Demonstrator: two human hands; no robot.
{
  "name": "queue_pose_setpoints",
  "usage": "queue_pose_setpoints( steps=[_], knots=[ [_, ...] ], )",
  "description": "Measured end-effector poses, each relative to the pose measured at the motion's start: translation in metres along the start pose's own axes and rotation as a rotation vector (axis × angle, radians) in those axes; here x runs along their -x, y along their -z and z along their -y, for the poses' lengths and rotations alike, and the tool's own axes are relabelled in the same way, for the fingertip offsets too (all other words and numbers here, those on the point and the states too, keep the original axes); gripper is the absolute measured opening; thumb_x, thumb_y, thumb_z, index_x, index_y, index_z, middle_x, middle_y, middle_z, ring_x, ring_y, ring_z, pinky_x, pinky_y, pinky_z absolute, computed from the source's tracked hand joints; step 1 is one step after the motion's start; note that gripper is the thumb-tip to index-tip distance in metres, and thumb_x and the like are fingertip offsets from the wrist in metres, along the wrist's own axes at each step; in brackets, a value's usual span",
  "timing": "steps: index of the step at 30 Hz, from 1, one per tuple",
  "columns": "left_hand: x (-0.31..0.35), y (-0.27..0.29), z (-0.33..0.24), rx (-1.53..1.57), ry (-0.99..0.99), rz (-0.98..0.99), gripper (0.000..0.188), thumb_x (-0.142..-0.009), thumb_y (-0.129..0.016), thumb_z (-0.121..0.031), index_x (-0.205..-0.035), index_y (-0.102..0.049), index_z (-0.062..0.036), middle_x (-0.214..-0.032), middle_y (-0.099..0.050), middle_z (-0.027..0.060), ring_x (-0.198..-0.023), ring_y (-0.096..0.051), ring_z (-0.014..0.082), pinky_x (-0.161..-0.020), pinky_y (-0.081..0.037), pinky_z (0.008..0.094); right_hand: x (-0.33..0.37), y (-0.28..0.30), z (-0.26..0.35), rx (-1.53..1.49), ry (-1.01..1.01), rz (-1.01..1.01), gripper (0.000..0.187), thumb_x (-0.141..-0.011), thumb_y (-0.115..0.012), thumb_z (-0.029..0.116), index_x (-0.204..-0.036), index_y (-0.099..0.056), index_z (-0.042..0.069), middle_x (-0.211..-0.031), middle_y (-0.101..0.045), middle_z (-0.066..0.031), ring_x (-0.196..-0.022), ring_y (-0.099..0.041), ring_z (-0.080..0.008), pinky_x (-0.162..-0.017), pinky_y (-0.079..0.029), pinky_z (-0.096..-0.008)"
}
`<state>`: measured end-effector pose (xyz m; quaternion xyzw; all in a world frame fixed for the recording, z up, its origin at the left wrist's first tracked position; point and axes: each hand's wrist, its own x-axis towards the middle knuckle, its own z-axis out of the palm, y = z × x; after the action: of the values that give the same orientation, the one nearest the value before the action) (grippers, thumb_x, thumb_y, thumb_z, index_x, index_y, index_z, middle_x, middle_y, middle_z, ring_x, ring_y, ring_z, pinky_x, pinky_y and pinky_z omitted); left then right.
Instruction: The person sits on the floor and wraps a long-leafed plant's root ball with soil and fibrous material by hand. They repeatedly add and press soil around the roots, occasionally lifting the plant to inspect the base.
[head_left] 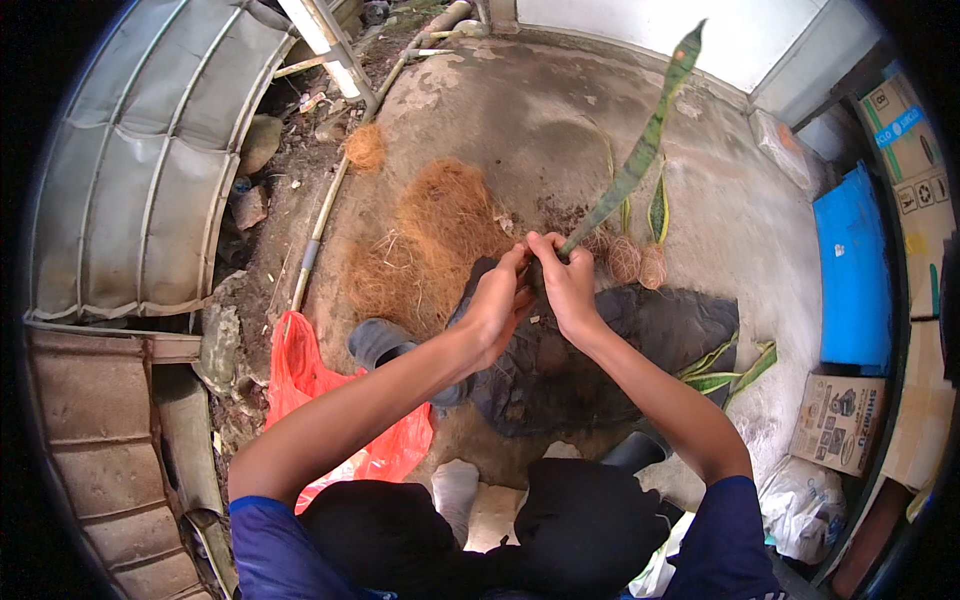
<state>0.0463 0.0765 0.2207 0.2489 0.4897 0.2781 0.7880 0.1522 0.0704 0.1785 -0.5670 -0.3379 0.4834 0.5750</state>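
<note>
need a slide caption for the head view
Right hand grips a long green leaf near its base, left hand alongside, brown fibre heaped to the left.

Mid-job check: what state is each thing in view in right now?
Left hand: fingers curled, contents hidden
Right hand: closed at the leaf's base
Long leaf: held, slanting up and right
Brown fibre: loose, heaped
Small fibre clump: apart from the heap
Plant balls: wrapped, side by side
Black sheet: spread, wrinkled
Red bag: crumpled
</note>
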Motion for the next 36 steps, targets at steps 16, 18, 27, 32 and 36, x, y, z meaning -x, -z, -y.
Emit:
queue_pose_setpoints(
  steps=[16,18,27,32,36],
  knots=[
    [0.050,0.007,0.018,-0.349,-0.014,0.286,0.078,-0.097,-0.031,-0.058,-0.151,-0.015,-0.0038,-0.151,-0.028,0.0181,-0.142,-0.022,0.0281,-0.114,-0.016,0.0433,0.053,0.020,0.014,0.087,-0.017,-0.101,0.027,-0.093,-0.059,0.023,-0.077,-0.063,0.002,-0.083,-0.068,-0.0093,-0.084,-0.059,-0.0105,-0.082,-0.043,-0.0305],
    [0.060,-0.001,0.026,-0.369,-0.154,0.222,0.074,-0.099,-0.031,-0.054,-0.151,-0.016,-0.0039,-0.151,-0.029,0.0179,-0.142,-0.023,0.0273,-0.114,-0.017,0.0405,0.061,0.024,0.025,0.119,-0.048,-0.149,0.027,-0.093,-0.060,0.025,-0.079,-0.064,0.002,-0.084,-0.067,-0.0083,-0.084,-0.057,-0.0102,-0.082,-0.042,-0.0299],
    [0.071,-0.058,0.054,-0.251,-0.424,0.243,0.057,-0.103,-0.027,-0.043,-0.143,-0.030,-0.0014,-0.142,-0.037,0.0183,-0.134,-0.034,0.0285,-0.110,-0.026,0.0361,0.101,0.042,0.048,0.223,-0.065,-0.300,0.061,-0.094,-0.050,0.055,-0.074,-0.065,-0.002,-0.072,-0.062,-0.0080,-0.072,-0.056,-0.0192,-0.069,-0.043,-0.0375],
    [0.061,-0.067,0.066,-0.108,-0.335,0.260,0.031,-0.102,-0.037,-0.026,-0.108,-0.056,-0.0025,-0.101,-0.056,0.0064,-0.095,-0.050,0.0141,-0.087,-0.039,0.0297,0.136,0.043,0.080,0.306,0.047,-0.178,0.055,-0.099,-0.038,0.051,-0.109,-0.051,-0.001,-0.096,-0.055,-0.0132,-0.094,-0.052,-0.0219,-0.083,-0.041,-0.0378],
    [0.049,-0.062,0.086,-0.233,-0.451,0.297,0.025,-0.101,-0.041,-0.022,-0.094,-0.058,-0.0049,-0.080,-0.048,-0.0024,-0.075,-0.044,0.0080,-0.069,-0.040,0.0273,0.152,0.064,0.072,0.664,0.101,0.009,0.068,-0.100,-0.042,0.047,-0.143,-0.029,-0.004,-0.147,-0.032,-0.0226,-0.140,-0.028,-0.0308,-0.113,-0.022,-0.0390]
  ],
)
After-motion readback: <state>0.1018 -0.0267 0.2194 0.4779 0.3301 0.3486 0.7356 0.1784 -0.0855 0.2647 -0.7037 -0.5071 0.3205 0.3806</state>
